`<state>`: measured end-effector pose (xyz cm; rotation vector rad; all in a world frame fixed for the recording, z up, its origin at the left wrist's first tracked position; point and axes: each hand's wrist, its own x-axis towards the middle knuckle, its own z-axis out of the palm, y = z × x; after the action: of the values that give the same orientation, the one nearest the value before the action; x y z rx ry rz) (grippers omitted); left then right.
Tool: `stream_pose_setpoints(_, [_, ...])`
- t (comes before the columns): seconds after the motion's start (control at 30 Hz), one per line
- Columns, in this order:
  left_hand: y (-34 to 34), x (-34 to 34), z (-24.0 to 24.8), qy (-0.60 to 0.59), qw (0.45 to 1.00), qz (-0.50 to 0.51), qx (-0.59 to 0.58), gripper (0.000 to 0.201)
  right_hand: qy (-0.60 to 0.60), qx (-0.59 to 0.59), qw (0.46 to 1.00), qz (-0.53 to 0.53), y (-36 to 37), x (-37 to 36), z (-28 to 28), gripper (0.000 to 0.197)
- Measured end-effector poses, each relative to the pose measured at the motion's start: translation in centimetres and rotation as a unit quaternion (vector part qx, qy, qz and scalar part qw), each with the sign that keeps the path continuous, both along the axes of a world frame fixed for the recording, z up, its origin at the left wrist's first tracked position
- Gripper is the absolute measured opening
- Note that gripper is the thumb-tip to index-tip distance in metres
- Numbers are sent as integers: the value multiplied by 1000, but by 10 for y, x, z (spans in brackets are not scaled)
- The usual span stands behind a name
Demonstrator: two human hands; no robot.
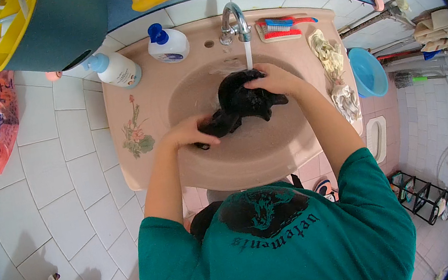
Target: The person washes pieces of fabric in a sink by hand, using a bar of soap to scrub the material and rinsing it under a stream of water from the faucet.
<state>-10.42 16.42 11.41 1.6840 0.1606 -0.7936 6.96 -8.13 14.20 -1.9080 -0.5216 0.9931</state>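
Note:
Over the pink sink [194, 170] I hold a bunched, wet black cloth [242, 98]; its exact kind is hidden by its folds. My left hand [191, 132] is closed on its lower left end. My right hand [278, 81] grips its upper right part, thumb lying across the top. From the chrome faucet [233, 21], running water [248, 55] falls onto the cloth beside my right hand. Some water lies in the basin below.
A blue-capped white bottle [168, 45] and a pump bottle [116, 70] stand at the sink's back left. Brushes [283, 25] lie right of the faucet, near crumpled pale gloves [334, 71]. A blue basin [367, 72] is beyond the right edge.

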Motion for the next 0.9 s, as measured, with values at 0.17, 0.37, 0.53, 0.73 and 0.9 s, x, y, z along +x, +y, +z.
stream_pose_setpoints(0.17, [-56, 33, -14, 12, 975, 106, -195, 67, 131, 17, 991, 15, 21, -1, -10, 52])
stream_pose_setpoints(0.37, [-95, 15, -45, 237, 909, 232, -252, 39, -144, 79, 980, -117, 4, 20, -67, 37])
stream_pose_setpoints(0.53, [-101, 14, -29, 266, 772, 368, -444, 34, 252, 201, 880, -348, 40, 66, -16, 29])
stream_pose_setpoints(0.73, [-120, 13, -42, 221, 725, 423, -497, 34, 383, 111, 878, -264, 57, 52, -11, 28])
stream_pose_setpoints(0.9, [-141, 25, -30, 161, 629, 523, -552, 38, 817, 237, 488, -196, 18, -37, -68, 22])
